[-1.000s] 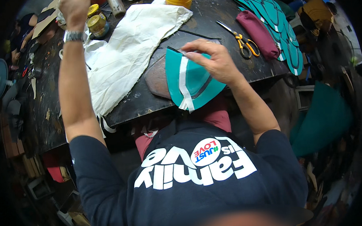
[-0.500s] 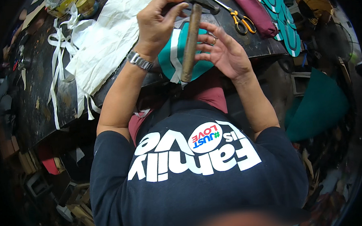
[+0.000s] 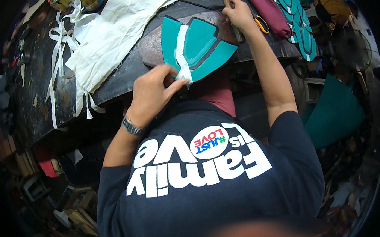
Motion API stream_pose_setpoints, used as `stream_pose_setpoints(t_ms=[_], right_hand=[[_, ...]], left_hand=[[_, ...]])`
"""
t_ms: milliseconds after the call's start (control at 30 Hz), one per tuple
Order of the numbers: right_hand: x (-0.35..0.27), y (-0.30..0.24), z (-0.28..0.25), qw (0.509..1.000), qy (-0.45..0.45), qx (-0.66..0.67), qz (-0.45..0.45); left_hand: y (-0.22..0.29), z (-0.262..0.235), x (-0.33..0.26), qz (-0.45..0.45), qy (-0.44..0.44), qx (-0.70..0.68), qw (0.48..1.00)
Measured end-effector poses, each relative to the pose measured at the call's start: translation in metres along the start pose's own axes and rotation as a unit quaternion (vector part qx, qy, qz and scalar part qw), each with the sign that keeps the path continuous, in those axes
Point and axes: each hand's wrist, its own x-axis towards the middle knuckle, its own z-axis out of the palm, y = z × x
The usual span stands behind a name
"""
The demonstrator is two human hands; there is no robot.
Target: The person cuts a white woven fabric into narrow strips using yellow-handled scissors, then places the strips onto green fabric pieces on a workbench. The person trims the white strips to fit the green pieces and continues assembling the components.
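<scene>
On the near tabletop (image 3: 123,79) edge, our left hand (image 3: 152,92) now pinches the teal piece (image 3: 195,47). Our right hand (image 3: 238,13) has carried the hammer (image 3: 231,13) far right, grip closed around it, so pounding looks next

Single head-worn fisheye view, close, straight down over the workbench (image 3: 39,105).

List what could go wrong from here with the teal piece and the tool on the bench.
1. The left hand pinches the teal shaped piece with a white strip at the bench edge; it may slip off the worn brown block.
2. The right hand grips a wooden-handled tool close above the piece; a stray stroke could mark it or hit the left fingers.
</scene>
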Motion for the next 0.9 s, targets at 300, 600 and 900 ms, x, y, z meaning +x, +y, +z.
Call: stream_pose_setpoints(t_ms=[300,600,900], right_hand=[[0.028,0.031,-0.013,0.992,0.037,-0.105,-0.062],[-0.062,0.047,-0.065,0.896,0.040,-0.438,0.061],[-0.068,0.047,-0.107,0.960,-0.084,-0.046,0.263]], left_hand=[[-0.032,0.042,-0.030,-0.032,0.013,-0.193,0.981],[-0.035,0.069,-0.006,-0.156,-0.081,-0.481,0.859],[-0.052,0.039,-0.039,-0.200,0.046,-0.560,0.803]])
